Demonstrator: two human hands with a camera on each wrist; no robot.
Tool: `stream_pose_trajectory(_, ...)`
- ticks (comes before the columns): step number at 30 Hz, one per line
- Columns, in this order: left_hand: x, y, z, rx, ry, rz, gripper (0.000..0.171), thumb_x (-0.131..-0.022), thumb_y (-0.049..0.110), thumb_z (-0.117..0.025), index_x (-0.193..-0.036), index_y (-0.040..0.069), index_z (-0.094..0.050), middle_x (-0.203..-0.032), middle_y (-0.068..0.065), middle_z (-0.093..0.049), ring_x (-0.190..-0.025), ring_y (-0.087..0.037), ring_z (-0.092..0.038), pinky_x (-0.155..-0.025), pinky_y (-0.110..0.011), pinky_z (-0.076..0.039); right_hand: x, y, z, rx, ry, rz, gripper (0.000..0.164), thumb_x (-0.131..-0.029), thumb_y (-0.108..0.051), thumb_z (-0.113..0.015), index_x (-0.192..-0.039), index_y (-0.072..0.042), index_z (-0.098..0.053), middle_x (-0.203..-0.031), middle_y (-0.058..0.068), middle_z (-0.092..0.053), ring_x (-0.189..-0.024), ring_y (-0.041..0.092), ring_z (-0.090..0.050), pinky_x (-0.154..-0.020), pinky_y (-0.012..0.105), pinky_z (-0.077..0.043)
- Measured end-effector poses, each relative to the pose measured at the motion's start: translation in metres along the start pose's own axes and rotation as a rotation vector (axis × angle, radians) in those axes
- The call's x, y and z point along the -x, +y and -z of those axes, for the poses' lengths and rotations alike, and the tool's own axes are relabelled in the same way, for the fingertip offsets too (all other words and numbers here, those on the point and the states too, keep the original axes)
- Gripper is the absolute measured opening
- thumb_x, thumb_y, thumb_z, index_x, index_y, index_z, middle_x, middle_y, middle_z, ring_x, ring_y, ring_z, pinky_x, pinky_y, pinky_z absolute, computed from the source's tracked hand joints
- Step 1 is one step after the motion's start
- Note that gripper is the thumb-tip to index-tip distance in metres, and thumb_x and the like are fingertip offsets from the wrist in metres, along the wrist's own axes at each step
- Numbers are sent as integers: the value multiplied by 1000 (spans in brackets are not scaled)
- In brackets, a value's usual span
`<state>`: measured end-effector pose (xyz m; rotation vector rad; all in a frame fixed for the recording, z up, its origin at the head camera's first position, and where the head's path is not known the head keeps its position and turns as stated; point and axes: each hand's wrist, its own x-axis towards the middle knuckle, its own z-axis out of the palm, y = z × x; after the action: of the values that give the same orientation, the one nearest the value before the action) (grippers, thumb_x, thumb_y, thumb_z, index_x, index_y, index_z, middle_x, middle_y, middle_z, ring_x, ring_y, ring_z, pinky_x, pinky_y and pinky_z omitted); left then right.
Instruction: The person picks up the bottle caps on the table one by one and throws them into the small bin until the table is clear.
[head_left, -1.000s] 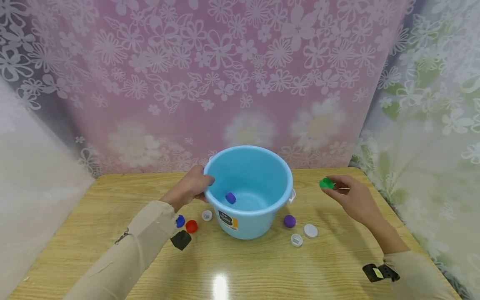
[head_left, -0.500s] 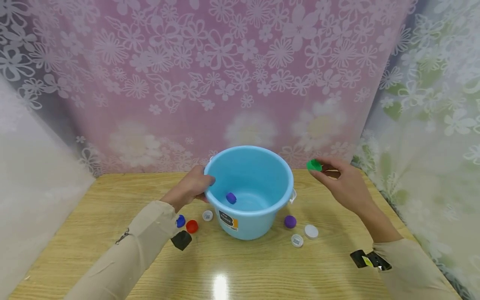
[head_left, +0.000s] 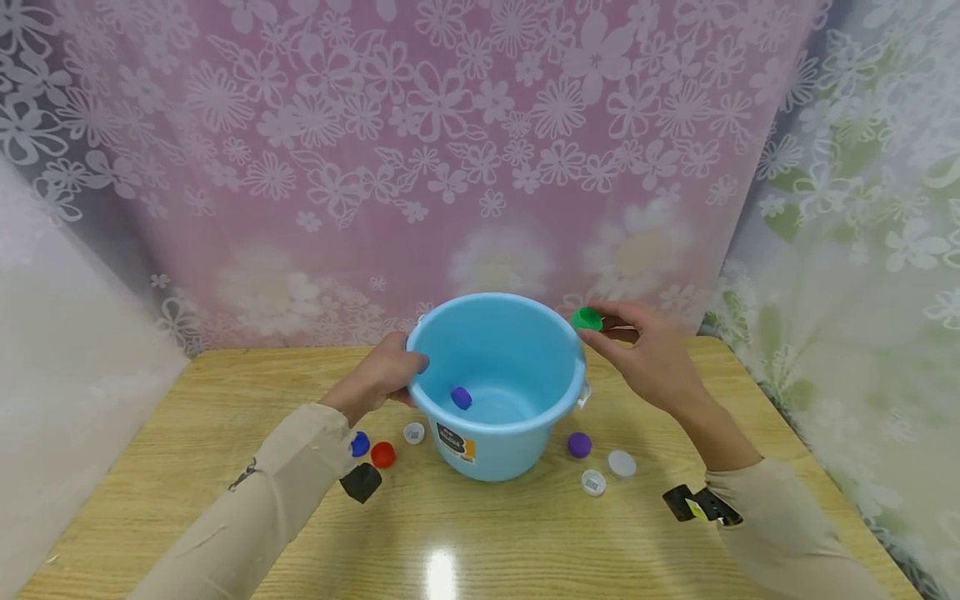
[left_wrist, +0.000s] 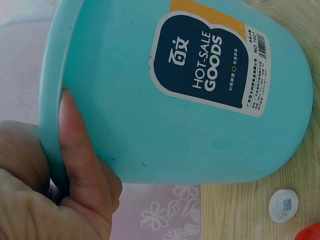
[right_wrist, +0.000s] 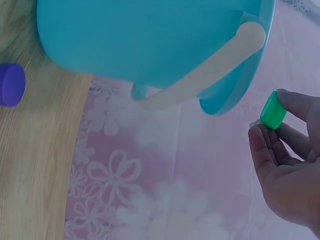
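A light blue bucket (head_left: 491, 454) stands on the wooden table, with a purple bottle cap (head_left: 461, 398) lying inside it. My left hand (head_left: 385, 371) grips the bucket's left rim, thumb over the inner side; in the left wrist view its fingers (left_wrist: 80, 150) press under the lip beside the printed label (left_wrist: 210, 60). Between thumb and fingers, my right hand (head_left: 648, 354) pinches a green bottle cap (head_left: 587, 319) at the bucket's right rim, seen from the side as a bright green cap (right_wrist: 273, 111) in the right wrist view. The white bucket handle (right_wrist: 200, 75) hangs down.
Right of the bucket lie a purple cap (head_left: 579, 445), a white cap (head_left: 622, 463) and an upturned white cap (head_left: 593, 482). To its left are a blue cap (head_left: 360, 444), a red cap (head_left: 382, 454) and a white cap (head_left: 413, 432). A floral curtain (head_left: 480, 167) hangs behind.
My right hand has moved left and up with the green cap, from the table's right side to the bucket's rim. The left hand and the bucket have stayed in place.
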<state>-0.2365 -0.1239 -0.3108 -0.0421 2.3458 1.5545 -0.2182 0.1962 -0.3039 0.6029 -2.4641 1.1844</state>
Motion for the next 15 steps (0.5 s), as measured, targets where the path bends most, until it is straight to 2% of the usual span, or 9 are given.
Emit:
stream_pose_trajectory(3, 0, 0, -1, -2, -3, 0, 42, -94, 2, -43, -134, -9, -36, -104, -31, -62, -63, -28, -69, -49, -35, -56, -3, -5, -4, -10, -27, 1, 41, -90, -20, -67, -126, -2, -59, -111, 10, -60, -98, 25, -64, -79, 19, -53)
stream_pose_trajectory(10, -1, -1, 0, 2, 11, -11, 43, -93, 1, -44, -134, -10, -35, -107, -32, -60, -65, -29, -69, -51, -37, -57, -10, -20, -20, -49, -93, 70, 42, -88, -18, -70, -125, -1, -59, -115, 9, -59, -99, 21, -62, -86, 32, -53)
stream_pose_trajectory(15, -1, -2, -1, -2, 5, -10, 42, -94, 2, -44, -133, -10, -35, -110, -33, -58, -67, -31, -69, -53, -38, -57, -12, -25, -32, 3, -122, 99, 41, -86, -18, -72, -122, -3, -62, -111, 6, -60, -95, 17, -62, -83, 32, -55)
